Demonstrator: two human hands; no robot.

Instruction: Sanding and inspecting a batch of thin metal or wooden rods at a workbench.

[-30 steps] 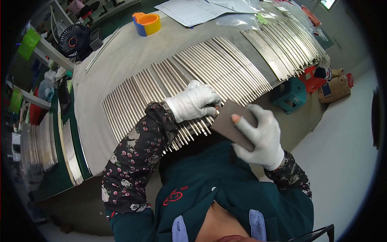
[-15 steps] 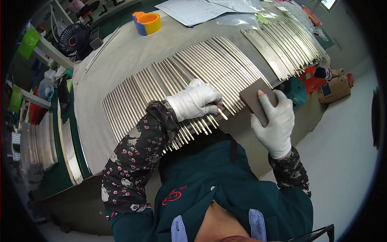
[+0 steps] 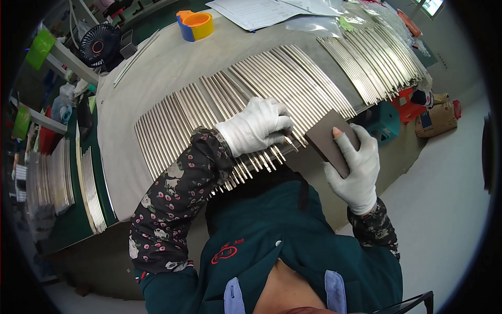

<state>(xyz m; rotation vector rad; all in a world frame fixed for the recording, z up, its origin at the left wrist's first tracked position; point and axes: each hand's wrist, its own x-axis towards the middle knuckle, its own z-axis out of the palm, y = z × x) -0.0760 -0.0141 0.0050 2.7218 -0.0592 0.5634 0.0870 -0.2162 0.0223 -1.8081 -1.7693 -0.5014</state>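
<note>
My left hand (image 3: 254, 126), in a white glove with a fingertip bare, lies over a row of slim silvery metal rods (image 3: 285, 78). Its fingers are closed at the near end of one rod, just past the table's front edge; the palm hides the rods under it. To the right, my gloved right hand (image 3: 360, 175) grips a flat brown-grey block (image 3: 330, 138), like a sanding block, with thumb and fingers at its sides. The block is tilted, its far corner close to the rod ends at the right of the row.
A second batch of rods (image 3: 374, 63) lies at the far right. A yellow, blue and orange tape roll (image 3: 197, 26) and papers (image 3: 256, 13) sit at the back. A dark fan (image 3: 99, 46) stands at left. Beyond the right edge are a red stool (image 3: 407, 107) and a brown bag (image 3: 438, 119).
The block has shifted slightly left, toward the rod ends, with my right hand. My left hand has moved a little right, and the rod end at its fingers sticks out less.
</note>
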